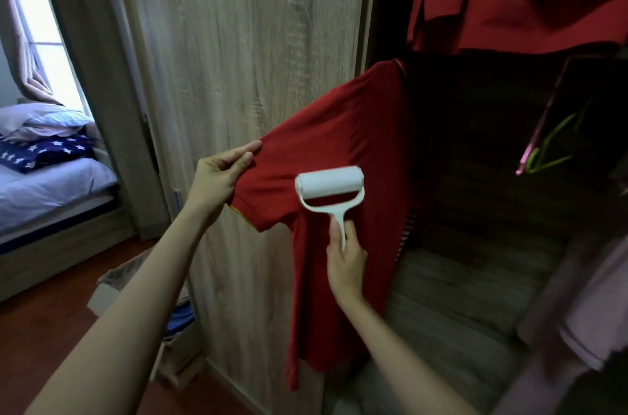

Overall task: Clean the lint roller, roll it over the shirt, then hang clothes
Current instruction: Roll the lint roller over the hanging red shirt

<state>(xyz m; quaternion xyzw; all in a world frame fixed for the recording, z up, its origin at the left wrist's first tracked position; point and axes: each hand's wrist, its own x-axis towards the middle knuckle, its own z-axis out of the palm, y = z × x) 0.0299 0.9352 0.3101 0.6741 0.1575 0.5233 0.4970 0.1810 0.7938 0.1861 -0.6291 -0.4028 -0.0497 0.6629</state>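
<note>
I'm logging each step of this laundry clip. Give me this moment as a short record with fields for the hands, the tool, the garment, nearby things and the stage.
left hand: pinches the sleeve of the red shirt and holds it out sideways
right hand: grips the handle of the lint roller
tool: white roll lies on the shirt just below the sleeve
garment: hangs beside the wardrobe door
nearby: pink and green hangers at right
stage: rolling the shirt

The left forearm [136, 295] and right forearm [390, 340] are bare up to the frame's edge. The left hand [219, 176] and right hand [346, 263] seem bare as well, though blur hides fine detail.
</note>
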